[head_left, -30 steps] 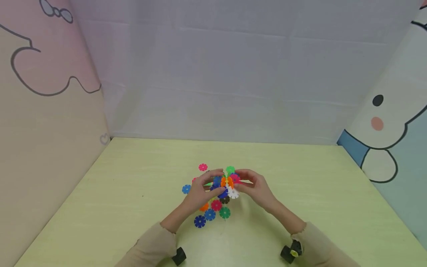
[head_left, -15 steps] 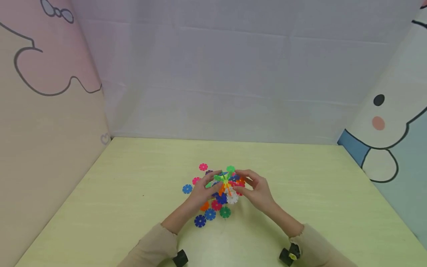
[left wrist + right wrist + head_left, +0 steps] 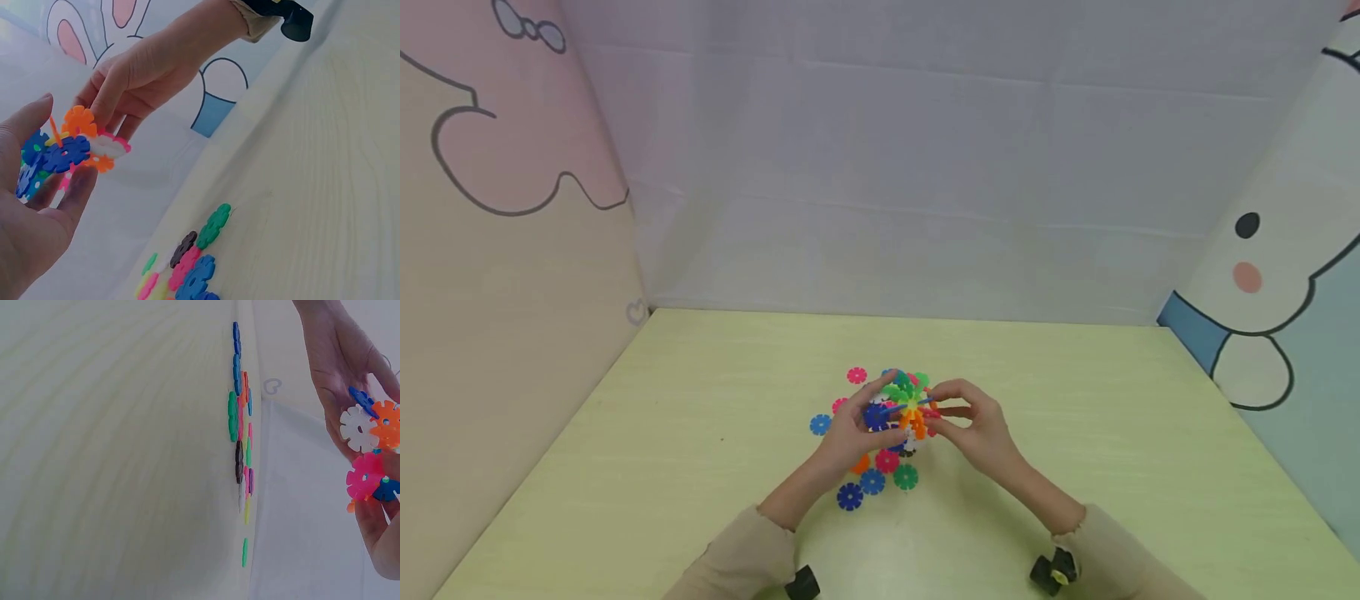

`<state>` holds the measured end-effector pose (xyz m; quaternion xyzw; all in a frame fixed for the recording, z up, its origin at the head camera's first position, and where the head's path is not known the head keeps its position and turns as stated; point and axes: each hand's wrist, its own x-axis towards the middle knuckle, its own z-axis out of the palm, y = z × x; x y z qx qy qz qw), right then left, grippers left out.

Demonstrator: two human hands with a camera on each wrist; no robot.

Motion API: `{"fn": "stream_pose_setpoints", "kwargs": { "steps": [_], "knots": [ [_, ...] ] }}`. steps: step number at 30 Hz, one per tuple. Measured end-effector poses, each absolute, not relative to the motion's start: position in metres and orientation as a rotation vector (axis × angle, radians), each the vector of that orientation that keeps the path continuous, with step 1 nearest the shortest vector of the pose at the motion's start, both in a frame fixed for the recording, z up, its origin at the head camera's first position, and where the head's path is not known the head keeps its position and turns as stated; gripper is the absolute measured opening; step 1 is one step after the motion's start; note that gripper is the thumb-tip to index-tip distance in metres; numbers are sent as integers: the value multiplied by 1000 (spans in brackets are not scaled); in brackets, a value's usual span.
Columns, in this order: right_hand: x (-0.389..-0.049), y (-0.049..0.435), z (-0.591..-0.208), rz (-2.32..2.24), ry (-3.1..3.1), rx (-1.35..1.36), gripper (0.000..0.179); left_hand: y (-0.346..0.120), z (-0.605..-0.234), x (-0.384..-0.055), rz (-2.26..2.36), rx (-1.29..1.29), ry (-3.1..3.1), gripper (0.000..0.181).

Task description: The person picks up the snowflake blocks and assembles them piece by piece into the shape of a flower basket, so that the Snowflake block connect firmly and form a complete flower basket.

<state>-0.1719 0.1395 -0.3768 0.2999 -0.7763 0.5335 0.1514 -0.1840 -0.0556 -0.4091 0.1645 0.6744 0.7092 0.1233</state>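
Both hands hold a joined cluster of notched plastic snowflake discs (image 3: pixel 913 410) above the table, in orange, green, blue, pink, white and yellow. My left hand (image 3: pixel 844 435) supports its left side, thumb and fingers around it; a dark blue disc (image 3: pixel 66 154) shows between them in the left wrist view. On the other side my right hand (image 3: pixel 983 427) pinches the edge of the cluster with thumb and fingers. In the right wrist view, a pink disc (image 3: pixel 362 477) lies at the right fingertips, and a white disc (image 3: pixel 358 428) faces out near the left hand.
Several loose discs lie flat on the pale table (image 3: pixel 715 483) beneath and left of the hands, among them a green disc (image 3: pixel 906 477), a dark blue disc (image 3: pixel 850 497) and a pink disc (image 3: pixel 857 375). A fabric backdrop (image 3: pixel 880 183) stands behind the table.
The cluster has been turned between the hands, so its green, yellow and orange discs now face up. The fingers have shifted a little; the loose discs on the table stay put.
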Motion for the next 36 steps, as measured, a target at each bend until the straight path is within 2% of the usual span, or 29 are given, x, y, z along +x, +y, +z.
{"fn": "stream_pose_setpoints", "kwargs": {
  "steps": [7,14,20,26,36],
  "knots": [
    [-186,139,-400,1704,-2247,795,29,-56,-404,-181,2102,436,1979,65],
    [-199,141,-403,1644,-2534,752,41,-75,-404,-194,2088,360,2114,61],
    [-220,143,-414,1392,-2865,850,32,-102,-402,-209,2045,247,2180,60],
    [-246,134,-418,1161,-3020,989,31,-114,-396,-215,2056,251,2091,56],
    [-249,132,-424,1071,-3113,886,20,-109,-396,-217,2098,385,1814,52]
  ]
}}
